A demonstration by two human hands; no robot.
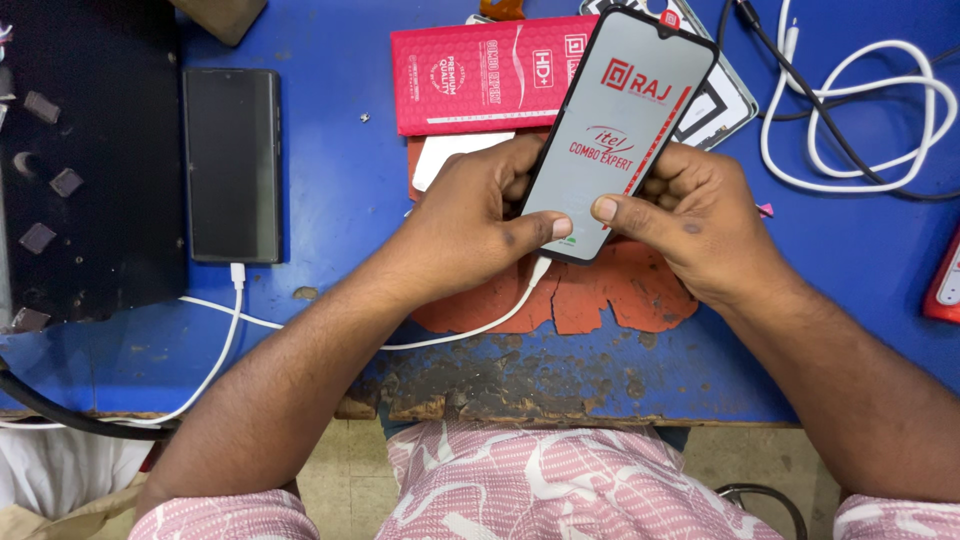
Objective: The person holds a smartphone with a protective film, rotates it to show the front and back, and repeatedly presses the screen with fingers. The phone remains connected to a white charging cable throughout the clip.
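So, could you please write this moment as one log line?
left hand: holds phone | right hand: holds phone, thumb on screen | white cable: plugged in phone | second phone: flat on blue table | red box: behind

The person wears a short-sleeved shirt (545,480) of pink cloth with a loose white pattern of curved strokes and fine lines. The sleeves end above the elbows, so both forearms are bare. The left hand (470,225) and right hand (700,225) wear no gloves, rings, watch or bands. The fingernails are short and plain, and the thumbnails show pale.
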